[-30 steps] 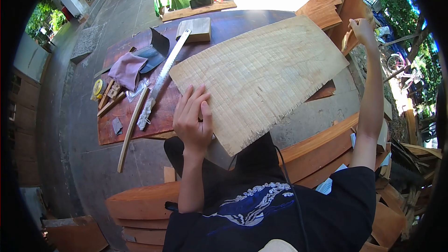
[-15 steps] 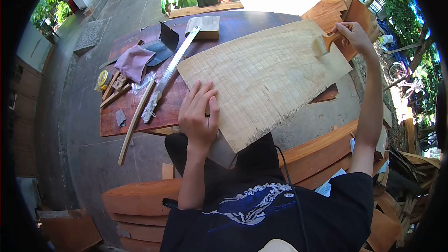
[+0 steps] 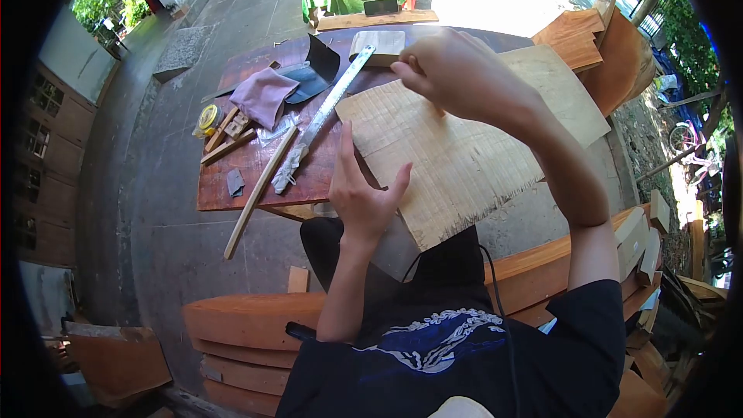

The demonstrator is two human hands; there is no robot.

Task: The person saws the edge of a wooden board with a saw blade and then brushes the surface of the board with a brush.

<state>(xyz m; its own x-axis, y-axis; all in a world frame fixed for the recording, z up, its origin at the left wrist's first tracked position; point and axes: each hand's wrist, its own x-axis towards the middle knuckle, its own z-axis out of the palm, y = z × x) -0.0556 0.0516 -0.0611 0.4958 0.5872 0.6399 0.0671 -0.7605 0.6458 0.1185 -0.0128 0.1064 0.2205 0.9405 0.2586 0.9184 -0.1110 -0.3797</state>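
A broad pale wooden board [image 3: 472, 162] lies at a slant over the dark red table [image 3: 224, 178], its near corner above my lap. My left hand [image 3: 368, 193] is at the board's left edge, thumb and fingers spread apart. Over the upper left part of the board is my right hand [image 3: 441, 66], closed around a brush. The hand is blurred by motion and covers most of the brush; only a small orange-brown piece and blurred bristles show beneath it.
Left of the board lie a handsaw [image 3: 337, 97], a wooden strip [image 3: 259, 193], a pink cloth [image 3: 265, 97], a yellow tape roll [image 3: 208, 118] and small wood pieces. A wooden block [image 3: 379, 45] sits behind. Curved planks [image 3: 248, 321] are stacked near my legs.
My right hand has moved left with the brush, from the board's far right end to its upper left part. My left hand's thumb has spread away from its fingers. The view has shifted.
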